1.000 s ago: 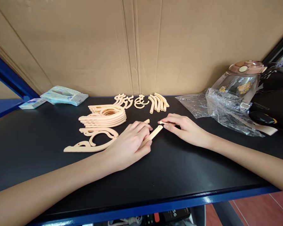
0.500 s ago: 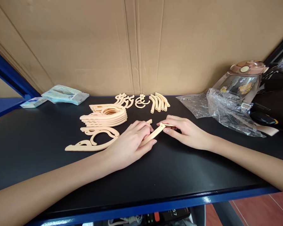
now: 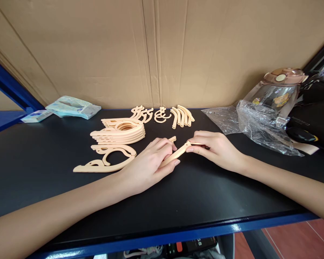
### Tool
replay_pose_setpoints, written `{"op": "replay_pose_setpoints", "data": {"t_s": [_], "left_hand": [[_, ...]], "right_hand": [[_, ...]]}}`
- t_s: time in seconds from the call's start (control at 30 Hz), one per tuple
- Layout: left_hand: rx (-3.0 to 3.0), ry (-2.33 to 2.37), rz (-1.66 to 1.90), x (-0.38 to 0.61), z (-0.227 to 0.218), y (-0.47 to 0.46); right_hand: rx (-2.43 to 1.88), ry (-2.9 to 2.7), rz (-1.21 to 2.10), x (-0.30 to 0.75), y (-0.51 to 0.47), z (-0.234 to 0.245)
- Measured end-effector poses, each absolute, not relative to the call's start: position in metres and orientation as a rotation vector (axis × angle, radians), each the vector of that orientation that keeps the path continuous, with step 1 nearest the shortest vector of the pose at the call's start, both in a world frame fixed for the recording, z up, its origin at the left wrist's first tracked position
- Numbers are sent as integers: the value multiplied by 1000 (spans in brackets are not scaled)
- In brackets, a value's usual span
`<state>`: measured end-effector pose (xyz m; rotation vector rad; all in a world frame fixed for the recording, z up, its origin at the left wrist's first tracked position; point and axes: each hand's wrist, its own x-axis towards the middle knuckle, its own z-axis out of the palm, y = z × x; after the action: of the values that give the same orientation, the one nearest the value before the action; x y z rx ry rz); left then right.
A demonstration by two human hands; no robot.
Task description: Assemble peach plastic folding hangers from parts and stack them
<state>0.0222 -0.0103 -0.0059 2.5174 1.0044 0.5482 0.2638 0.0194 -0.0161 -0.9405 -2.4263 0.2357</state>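
Observation:
My left hand (image 3: 156,158) is closed around a beige folding-hanger arm (image 3: 176,154), which slants up to the right. At its far end my right hand (image 3: 214,147) pinches a thin beige hanger piece (image 3: 196,143), mostly hidden by the fingers, against the arm's tip. Another beige end (image 3: 173,139) sticks out beyond my left fingers. Left of that hand lies a folded hanger (image 3: 102,166), partly behind my wrist. Behind it rises a stack of folded hangers (image 3: 118,136).
Loose hooks (image 3: 142,113) and several curved hanger arms (image 3: 182,117) lie along the cardboard wall (image 3: 167,54). Blue-white packets (image 3: 72,107) sit at the back left. On the right are crumpled clear plastic (image 3: 264,127), a water bottle (image 3: 278,91) and a black mouse (image 3: 301,135).
My right hand has shifted slightly right, and its thumb now presses the joint at the arm's tip. The held arm has turned a little. My left hand keeps its grip.

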Motion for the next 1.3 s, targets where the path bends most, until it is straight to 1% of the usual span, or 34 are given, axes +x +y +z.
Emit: {"op": "replay_pose_setpoints", "data": {"t_s": [0.17,0.37,0.53,0.87,1.1,1.3], "left_hand": [[2510,949,593,21,-5,-10],[2511,903,615,19,-6,-10],[2501,864,623,19,-6,-11],[2529,779,551,19,-5,-9],[2535,843,576,22,-6,-10],[2517,867,635,23,-6,-10]], "right_hand": [[-866,-2505,82,267,18,-14],[-793,-2531,21,267,16,-13],[-701,-2585,-111,267,15,-15],[-536,-2573,-209,264,10,-9],[-593,-2500,-306,262,13,-8],[-710,-2343,-513,262,9,-5]]}}
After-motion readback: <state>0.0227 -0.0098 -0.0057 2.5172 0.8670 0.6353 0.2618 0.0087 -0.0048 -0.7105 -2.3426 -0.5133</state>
